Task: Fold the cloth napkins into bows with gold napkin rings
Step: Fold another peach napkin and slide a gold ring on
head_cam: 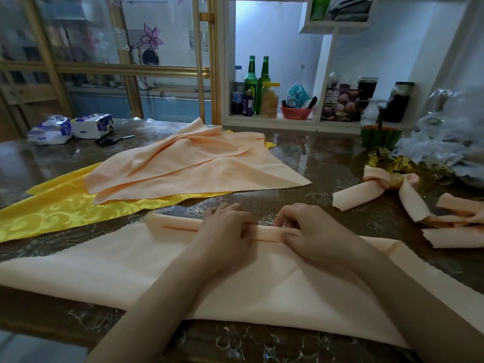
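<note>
Peach napkin (235, 289) lies spread on the shiny tabletop (327, 158), close to the person. It looks soft, thin and light, so it may slide or flop open. Its far edge is folded into a narrow strip (178, 225). The left hand (225, 226) and right hand (306, 231) both curl their fingers on that strip, the best place to hold.
</note>
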Tool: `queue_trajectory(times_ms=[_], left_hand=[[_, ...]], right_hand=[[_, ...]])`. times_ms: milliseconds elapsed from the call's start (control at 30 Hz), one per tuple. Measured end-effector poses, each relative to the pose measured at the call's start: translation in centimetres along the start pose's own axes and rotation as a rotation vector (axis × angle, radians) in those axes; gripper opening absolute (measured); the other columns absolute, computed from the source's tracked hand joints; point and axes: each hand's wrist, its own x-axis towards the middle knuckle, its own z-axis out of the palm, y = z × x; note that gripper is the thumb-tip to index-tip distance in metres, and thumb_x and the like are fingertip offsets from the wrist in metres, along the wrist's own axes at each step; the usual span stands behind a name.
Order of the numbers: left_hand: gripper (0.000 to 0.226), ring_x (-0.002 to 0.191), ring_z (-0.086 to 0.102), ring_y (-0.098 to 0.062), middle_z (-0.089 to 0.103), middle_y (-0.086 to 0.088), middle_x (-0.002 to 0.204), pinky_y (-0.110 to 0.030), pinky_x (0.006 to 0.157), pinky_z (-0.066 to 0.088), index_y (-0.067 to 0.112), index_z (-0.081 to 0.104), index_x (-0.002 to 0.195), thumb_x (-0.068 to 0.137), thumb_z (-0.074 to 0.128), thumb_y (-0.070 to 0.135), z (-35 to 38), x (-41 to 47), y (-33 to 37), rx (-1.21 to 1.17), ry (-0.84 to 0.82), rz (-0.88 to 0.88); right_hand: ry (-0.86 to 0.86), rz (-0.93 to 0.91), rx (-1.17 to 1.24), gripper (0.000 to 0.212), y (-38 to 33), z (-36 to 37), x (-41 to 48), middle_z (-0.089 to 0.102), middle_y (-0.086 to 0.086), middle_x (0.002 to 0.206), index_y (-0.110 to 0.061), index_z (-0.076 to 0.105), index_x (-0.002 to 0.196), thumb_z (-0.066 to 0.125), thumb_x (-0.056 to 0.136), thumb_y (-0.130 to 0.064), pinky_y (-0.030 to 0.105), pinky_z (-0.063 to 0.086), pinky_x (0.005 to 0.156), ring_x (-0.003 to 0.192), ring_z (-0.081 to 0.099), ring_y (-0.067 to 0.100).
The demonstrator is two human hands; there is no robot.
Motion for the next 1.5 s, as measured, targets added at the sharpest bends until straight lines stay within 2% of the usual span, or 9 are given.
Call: queue_trajectory(times_ms=[167,300,467,733,967,1100,1267,1400,1500], left_hand=[[0.026,0.106,0.046,-0.014,0.057,0.007,0.104,-0.027,0.081,0.020,0.025,0.066,0.104,0.089,0.046,0.020,0.1,-0.1,0.3,-0.013,0.033,0.013],[0.038,0.105,0.048,-0.014,0.057,0.006,0.102,-0.028,0.089,0.026,0.023,0.067,0.102,0.083,0.036,0.030,-0.2,0.1,0.1,-0.014,0.025,-0.005],[0.026,0.111,0.046,-0.013,0.056,0.007,0.108,-0.030,0.094,0.025,0.025,0.068,0.103,0.086,0.049,0.020,-0.5,0.3,0.0,0.035,0.043,-0.021],[0.032,0.109,0.046,-0.021,0.058,0.000,0.112,-0.035,0.095,0.026,0.022,0.067,0.110,0.092,0.044,0.012,-0.9,1.8,0.9,0.196,0.136,0.094],[0.033,0.118,0.039,-0.017,0.051,0.003,0.122,-0.031,0.096,0.024,0.029,0.062,0.119,0.095,0.042,0.018,-0.5,1.3,0.4,0.168,0.042,0.101],[0.028,0.111,0.043,-0.015,0.055,0.003,0.113,-0.030,0.094,0.028,0.025,0.068,0.109,0.092,0.046,0.028,-0.5,0.8,0.8,0.100,0.053,0.066],[0.019,0.105,0.051,-0.021,0.058,-0.001,0.106,-0.032,0.088,0.037,0.018,0.068,0.097,0.091,0.051,0.023,-0.7,2.0,0.8,-0.003,0.003,-0.038],[0.026,0.118,0.041,-0.023,0.050,-0.003,0.121,-0.038,0.097,0.033,0.027,0.059,0.118,0.094,0.050,0.032,-0.9,3.2,0.5,0.068,-0.172,-0.073],[0.028,0.122,0.035,-0.021,0.045,-0.001,0.124,-0.039,0.099,0.027,0.030,0.057,0.120,0.095,0.046,0.037,-0.3,3.2,-0.3,0.016,-0.182,-0.111]], right_hand=[[0.019,-0.067,-0.052,0.012,0.3,0.0,-0.5,0.052,-0.009,0.086,-0.020,0.061,0.096,0.058,0.086,-0.016,0.019,0.037,0.068,0.081,0.048,0.008],[0.000,-0.101,-0.143,0.007,-0.3,-0.4,0.4,0.053,-0.008,0.090,-0.023,0.055,0.090,0.055,0.086,-0.017,0.023,0.036,0.075,0.085,0.047,0.009],[0.019,-0.174,-0.278,0.012,-1.0,0.2,1.1,0.044,-0.008,0.087,-0.023,0.044,0.085,0.050,0.082,-0.012,0.025,0.031,0.074,0.084,0.042,0.013],[0.177,-0.143,-0.241,0.009,0.7,0.4,1.4,0.045,-0.007,0.086,-0.014,0.058,0.088,0.056,0.083,-0.007,0.021,0.024,0.069,0.084,0.039,0.009],[0.055,-0.096,-0.079,0.007,1.2,0.2,0.6,0.053,-0.009,0.092,-0.024,0.066,0.092,0.060,0.088,-0.021,0.016,0.038,0.073,0.082,0.046,0.002],[0.076,-0.050,0.018,0.011,1.3,0.1,0.7,0.054,-0.012,0.087,-0.019,0.070,0.091,0.060,0.090,-0.023,0.019,0.039,0.071,0.077,0.049,0.001],[0.150,0.016,0.012,0.009,1.6,0.7,1.2,0.051,-0.011,0.082,-0.020,0.066,0.092,0.067,0.085,-0.025,0.018,0.037,0.071,0.076,0.047,0.003],[0.061,0.140,-0.049,0.019,1.8,0.3,1.2,0.052,-0.006,0.095,-0.026,0.069,0.100,0.064,0.086,-0.037,0.029,0.040,0.088,0.094,0.050,0.011],[0.006,0.114,-0.033,0.021,1.5,-0.1,0.9,0.050,-0.006,0.099,-0.022,0.068,0.107,0.061,0.089,-0.031,0.021,0.038,0.081,0.091,0.049,0.006]])
